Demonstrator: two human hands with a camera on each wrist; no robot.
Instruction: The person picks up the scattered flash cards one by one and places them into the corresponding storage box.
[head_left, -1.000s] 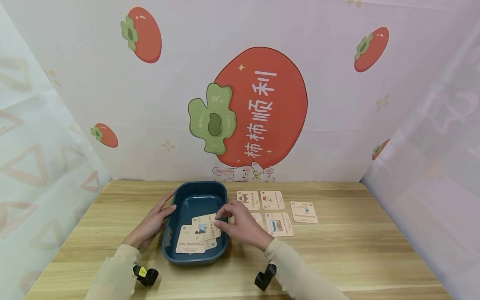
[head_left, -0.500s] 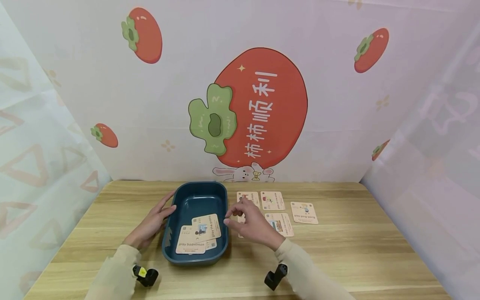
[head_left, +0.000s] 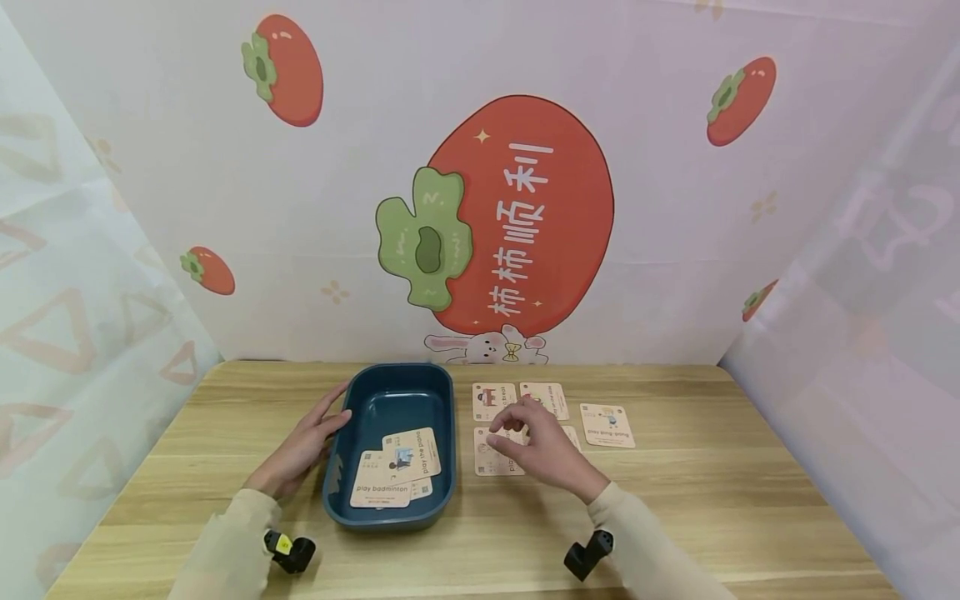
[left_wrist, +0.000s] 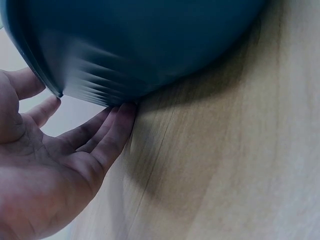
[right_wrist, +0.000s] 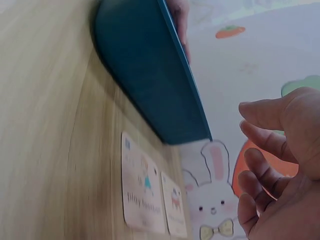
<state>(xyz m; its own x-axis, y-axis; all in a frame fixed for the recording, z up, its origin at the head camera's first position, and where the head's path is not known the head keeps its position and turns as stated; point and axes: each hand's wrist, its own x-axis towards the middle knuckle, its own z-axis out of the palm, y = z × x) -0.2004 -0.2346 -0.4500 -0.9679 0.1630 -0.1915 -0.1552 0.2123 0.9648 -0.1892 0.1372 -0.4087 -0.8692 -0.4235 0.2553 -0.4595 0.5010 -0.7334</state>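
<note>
My left hand [head_left: 302,446] rests against the left side of a dark blue plastic tub [head_left: 390,521], thumb at the rim. In the left wrist view the fingers [left_wrist: 107,137] touch the outer wall, fairly straight. Inside the tub lie a "play badminton" card [head_left: 375,492], a "play the piano" card [head_left: 423,442] overlapping it, and a third card mostly covered. My right hand [head_left: 551,450] hovers over several picture cards right of the tub, fingers loosely bent, holding nothing. Below it is a "play football" card [right_wrist: 142,190]; another card is largely hidden behind the hand.
Behind these are a "take a break" card [head_left: 492,400] and a card with a slide picture [head_left: 557,396], partly covered by the right hand. Farther right lies a "play ping-pong" card [head_left: 607,425]. A printed backdrop [head_left: 675,208] stands along the back edge of the wooden table [head_left: 712,517].
My right hand has drawn away from the piano card, leaving it in the tub, and moved right over the table cards. The left hand has stayed at the tub.
</note>
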